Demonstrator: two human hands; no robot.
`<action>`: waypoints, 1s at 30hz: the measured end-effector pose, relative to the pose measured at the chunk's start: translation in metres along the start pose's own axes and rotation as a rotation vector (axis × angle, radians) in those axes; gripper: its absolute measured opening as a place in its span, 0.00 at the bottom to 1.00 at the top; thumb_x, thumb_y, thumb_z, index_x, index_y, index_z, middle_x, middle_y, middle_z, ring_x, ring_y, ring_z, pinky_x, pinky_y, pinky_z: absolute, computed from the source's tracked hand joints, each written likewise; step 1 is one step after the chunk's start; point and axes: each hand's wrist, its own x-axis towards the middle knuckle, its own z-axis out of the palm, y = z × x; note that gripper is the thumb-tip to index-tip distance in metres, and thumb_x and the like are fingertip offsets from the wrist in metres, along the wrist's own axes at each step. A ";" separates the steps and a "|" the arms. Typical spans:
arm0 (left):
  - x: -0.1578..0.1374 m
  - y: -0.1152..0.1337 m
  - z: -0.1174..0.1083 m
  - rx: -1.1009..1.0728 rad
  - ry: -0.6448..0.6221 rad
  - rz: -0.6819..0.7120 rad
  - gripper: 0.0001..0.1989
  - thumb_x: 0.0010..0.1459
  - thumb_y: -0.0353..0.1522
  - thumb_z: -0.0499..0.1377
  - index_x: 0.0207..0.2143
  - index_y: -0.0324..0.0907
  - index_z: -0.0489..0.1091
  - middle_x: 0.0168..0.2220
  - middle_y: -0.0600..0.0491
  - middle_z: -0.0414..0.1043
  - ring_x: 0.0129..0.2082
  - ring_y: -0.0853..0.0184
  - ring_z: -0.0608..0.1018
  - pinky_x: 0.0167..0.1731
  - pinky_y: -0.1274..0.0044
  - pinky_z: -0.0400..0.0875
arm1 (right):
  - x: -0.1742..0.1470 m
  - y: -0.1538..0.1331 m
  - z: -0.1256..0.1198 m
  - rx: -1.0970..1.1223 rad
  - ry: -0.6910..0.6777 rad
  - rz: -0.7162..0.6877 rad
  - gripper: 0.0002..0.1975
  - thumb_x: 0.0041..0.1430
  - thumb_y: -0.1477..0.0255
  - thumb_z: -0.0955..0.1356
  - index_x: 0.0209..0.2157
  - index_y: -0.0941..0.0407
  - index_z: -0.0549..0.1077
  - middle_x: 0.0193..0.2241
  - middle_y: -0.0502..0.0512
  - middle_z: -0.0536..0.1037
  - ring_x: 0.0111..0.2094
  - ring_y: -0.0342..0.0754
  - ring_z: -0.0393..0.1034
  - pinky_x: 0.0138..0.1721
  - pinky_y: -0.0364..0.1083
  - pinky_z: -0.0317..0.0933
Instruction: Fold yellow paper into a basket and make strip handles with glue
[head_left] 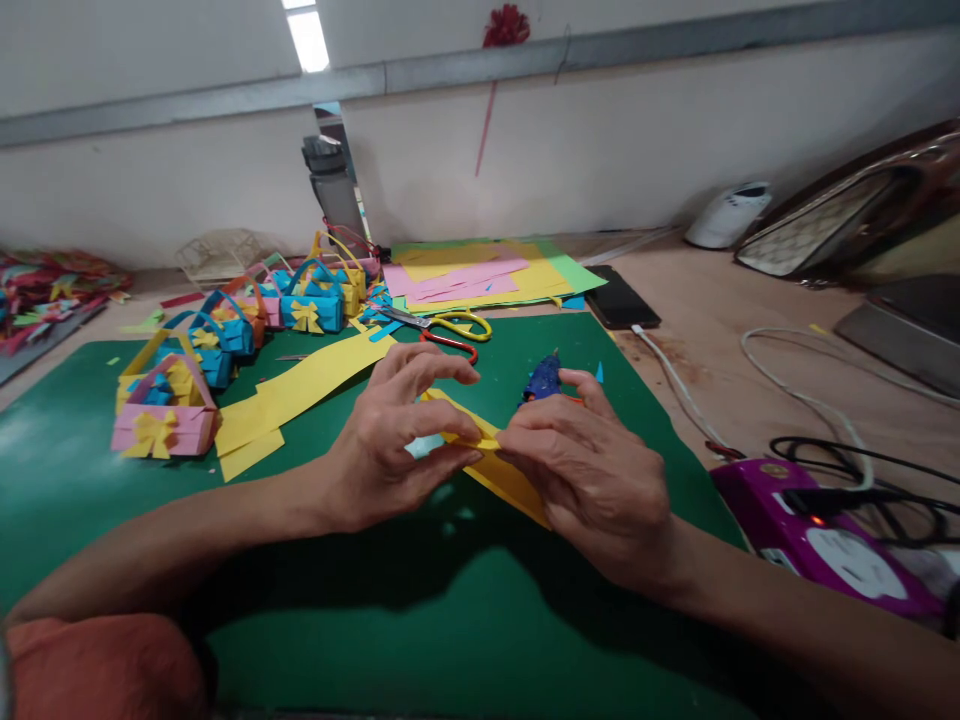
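Above the green mat (360,630), both hands pinch one folded piece of yellow paper (510,485). My left hand (409,430) grips its upper edge between thumb and fingertips. My right hand (589,465) presses the same fold from the other side, the fingertips of both hands almost meeting. Just beyond the right hand lies a blue glue gun (544,378), partly hidden by the fingers. Scissors (427,322) with yellow and red handles rest behind the left hand. A long yellow paper strip (311,392) lies on the mat to the left.
Several small paper baskets (166,425) with bows stand at the left. Behind are stacked coloured sheets (465,275), a phone (622,297) on a white cable, and a grey bottle (335,190). A purple power strip (825,545) with cords sits at the right, near a bag (847,205).
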 end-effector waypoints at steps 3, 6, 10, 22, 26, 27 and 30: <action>0.002 -0.004 -0.002 -0.060 -0.033 0.014 0.02 0.51 0.28 0.63 0.29 0.41 0.71 0.41 0.47 0.73 0.43 0.62 0.70 0.46 0.65 0.64 | 0.000 0.001 -0.001 0.017 0.010 0.010 0.14 0.52 0.86 0.62 0.33 0.52 0.69 0.27 0.49 0.75 0.30 0.44 0.70 0.49 0.57 0.55; 0.003 -0.008 -0.002 -0.111 -0.043 0.024 0.02 0.51 0.29 0.63 0.28 0.41 0.71 0.37 0.49 0.75 0.40 0.63 0.72 0.45 0.65 0.65 | 0.001 0.001 -0.002 0.036 0.012 0.039 0.13 0.53 0.85 0.63 0.33 0.52 0.69 0.27 0.49 0.75 0.31 0.44 0.70 0.49 0.57 0.54; 0.003 -0.010 -0.001 -0.148 -0.015 0.033 0.03 0.51 0.28 0.63 0.27 0.41 0.71 0.31 0.51 0.76 0.34 0.67 0.73 0.43 0.67 0.65 | 0.003 0.001 -0.002 0.062 0.043 0.054 0.11 0.54 0.83 0.64 0.32 0.53 0.69 0.27 0.48 0.75 0.30 0.43 0.70 0.50 0.57 0.54; 0.000 -0.002 0.001 -0.031 0.024 0.095 0.01 0.52 0.29 0.62 0.28 0.42 0.72 0.29 0.52 0.76 0.32 0.67 0.71 0.42 0.67 0.65 | 0.005 -0.004 -0.001 0.052 0.044 0.081 0.06 0.56 0.78 0.66 0.28 0.53 0.68 0.24 0.49 0.75 0.28 0.44 0.70 0.48 0.56 0.55; -0.001 -0.001 0.003 -0.057 0.002 0.115 0.02 0.52 0.26 0.62 0.30 0.40 0.72 0.31 0.50 0.76 0.33 0.66 0.71 0.41 0.67 0.66 | 0.006 -0.002 0.000 0.028 0.033 0.068 0.06 0.57 0.77 0.66 0.28 0.54 0.67 0.23 0.48 0.75 0.27 0.42 0.69 0.48 0.56 0.54; -0.001 -0.001 0.004 -0.065 -0.003 0.112 0.03 0.52 0.26 0.62 0.30 0.40 0.72 0.31 0.49 0.75 0.33 0.66 0.71 0.40 0.68 0.66 | 0.006 -0.002 0.000 0.025 0.032 0.069 0.06 0.57 0.77 0.66 0.28 0.54 0.67 0.23 0.48 0.74 0.26 0.42 0.68 0.48 0.55 0.54; -0.002 -0.001 0.006 -0.082 -0.004 0.100 0.03 0.52 0.26 0.62 0.32 0.40 0.72 0.31 0.50 0.74 0.32 0.67 0.70 0.38 0.68 0.66 | 0.006 -0.003 0.000 0.024 0.029 0.074 0.06 0.57 0.77 0.66 0.27 0.54 0.67 0.23 0.47 0.74 0.26 0.42 0.68 0.48 0.55 0.54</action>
